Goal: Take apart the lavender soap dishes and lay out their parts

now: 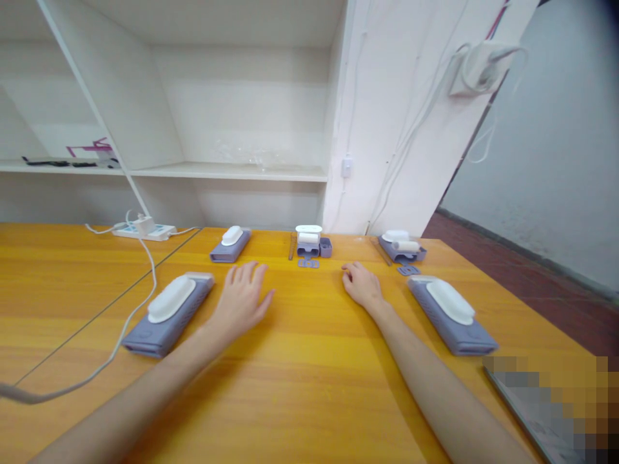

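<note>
My left hand (242, 294) hovers over the wooden table with its fingers spread and nothing in them. Just left of it lies a long grey-purple case with a white oval piece on top (171, 299). A similar smaller-looking case (232, 243) lies beyond the fingertips. My right hand (362, 283) is low at the table, its fingers curled in together and holding nothing visible. Another such case (449, 312) lies to its right. Past it, a case with a white roller (405, 246) stands by a flat purple frame (408, 270).
At the table's (300, 361) back middle are an opened purple unit with a white roller (308, 238), a small purple box (325, 247) and a flat frame (308, 263). A power strip (145, 229) trails a white cable (145, 290) at left. A dark-edged panel (522, 412) lies front right.
</note>
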A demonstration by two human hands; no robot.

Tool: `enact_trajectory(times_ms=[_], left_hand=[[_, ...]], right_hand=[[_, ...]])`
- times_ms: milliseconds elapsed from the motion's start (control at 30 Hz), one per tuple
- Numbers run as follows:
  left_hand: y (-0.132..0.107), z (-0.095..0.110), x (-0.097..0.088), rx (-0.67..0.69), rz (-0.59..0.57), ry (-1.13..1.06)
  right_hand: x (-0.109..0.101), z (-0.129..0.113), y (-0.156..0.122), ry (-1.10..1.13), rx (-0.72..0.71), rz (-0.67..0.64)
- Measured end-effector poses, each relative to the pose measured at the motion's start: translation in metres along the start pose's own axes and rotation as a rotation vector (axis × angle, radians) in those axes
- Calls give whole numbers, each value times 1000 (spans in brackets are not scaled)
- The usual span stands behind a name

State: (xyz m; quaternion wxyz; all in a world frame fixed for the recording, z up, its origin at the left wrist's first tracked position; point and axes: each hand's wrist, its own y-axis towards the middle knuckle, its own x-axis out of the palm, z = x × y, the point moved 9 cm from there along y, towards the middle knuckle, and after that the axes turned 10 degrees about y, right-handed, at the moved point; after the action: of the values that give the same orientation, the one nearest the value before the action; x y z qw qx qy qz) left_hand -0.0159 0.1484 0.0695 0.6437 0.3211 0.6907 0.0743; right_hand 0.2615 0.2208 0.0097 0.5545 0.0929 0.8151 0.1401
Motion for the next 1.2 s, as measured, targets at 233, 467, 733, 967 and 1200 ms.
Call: enact_trajectory(times_ms=[233, 467, 733, 967, 1200], left_hand=[[-51, -117, -17, -449, -162, 503], [-54, -97, 6, -302, -277, 255], [16, 31, 23, 174, -187, -365], [55, 106, 25, 331, -90, -527], [52, 91, 39, 144, -4, -400]], right_hand=[[2, -2, 0, -37, -15, 1], [2, -5, -1, -63, -27, -2], [-11, -16, -6, 145, -88, 75], [-20, -28, -10, 591, -220, 134], [-15, -36, -12, 539, -249, 60]])
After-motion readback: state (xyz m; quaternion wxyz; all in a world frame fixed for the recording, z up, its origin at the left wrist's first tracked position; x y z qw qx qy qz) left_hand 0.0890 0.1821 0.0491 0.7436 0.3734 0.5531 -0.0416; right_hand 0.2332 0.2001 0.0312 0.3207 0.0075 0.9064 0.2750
